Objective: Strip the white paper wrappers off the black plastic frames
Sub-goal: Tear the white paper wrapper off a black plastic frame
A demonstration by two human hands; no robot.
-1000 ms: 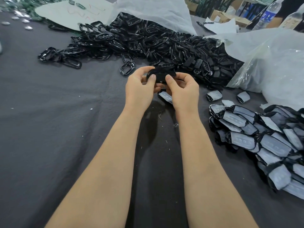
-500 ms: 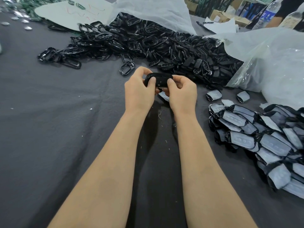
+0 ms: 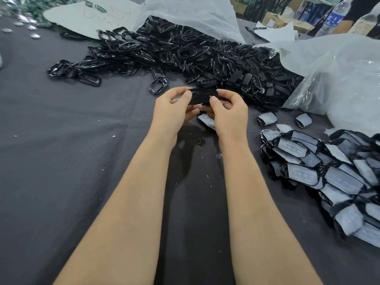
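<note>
We hold one black frame (image 3: 202,96) in both hands above the grey surface (image 3: 61,161).

Nearest, on our right, lies a heap of wrapped frames (image 3: 329,173). Our left hand (image 3: 174,108) and right hand (image 3: 230,112) pinch the black frame between thumbs and curled fingers (image 3: 213,100), over one wrapped piece (image 3: 205,120). Beyond, the bare frames (image 3: 185,56) lie against a plastic bag (image 3: 339,75).

no legible text anywhere, faint red handwritten marks (image 3: 96,16) on the pale sheet of paper (image 3: 67,19) at far left, unreadable, blue label (image 3: 334,19) on the clear plastic bottle (image 3: 341,6) at far right, too blurred to read
</note>
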